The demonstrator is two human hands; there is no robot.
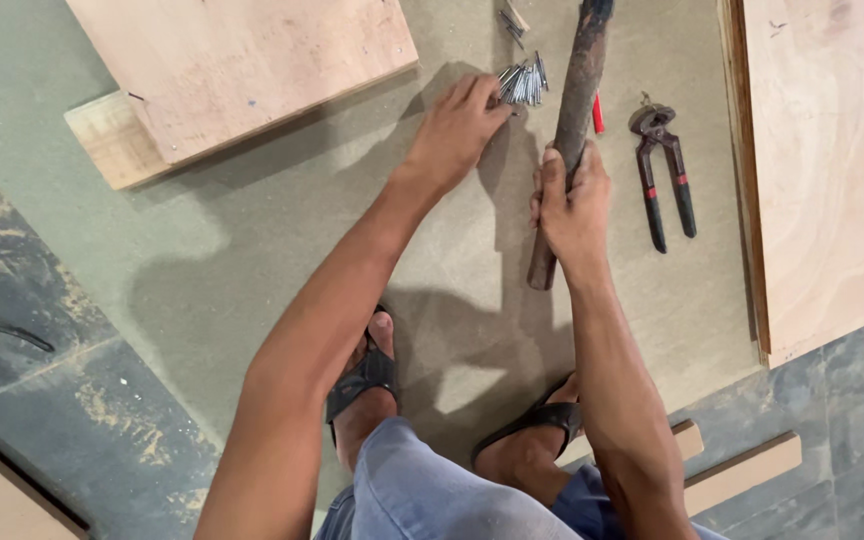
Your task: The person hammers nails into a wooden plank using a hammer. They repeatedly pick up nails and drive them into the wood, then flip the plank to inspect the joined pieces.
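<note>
Observed from beside the work: the person squats on a large sheet of board (252, 250) laid on the floor, both feet in dark sandals (362, 380).

Right hand (574, 205) is closed in a full fist round the wooden handle of a hammer (572, 120), gripping about two thirds of the way down toward the butt. The butt end sticks out below the fist, toward the person. The hammer's long axis runs near-vertical in the head view, tilted slightly so the head end points away from the person and a little to the right; the head itself is cut off at the top edge.

Left hand (457, 130) is stretched forward, fingers curled loosely, fingertips touching the near edge of a small heap of nails (524, 82). Cannot tell whether a nail is already pinched between the fingertips; the hand is neither flat open nor fully closed.

Judgement on doing this well: pick one nail by the shank near its head with thumb and forefinger rather than raking the heap, and hold the hammer steady and clear of the reaching hand.

Also present: a pair of pincers (664, 170) with red bands lying just right of the hammer, a red pencil (598, 115) partly behind the handle, a plywood panel (242, 60) nailed onto a batten upper left, another plywood sheet (832, 170) at right.
</note>
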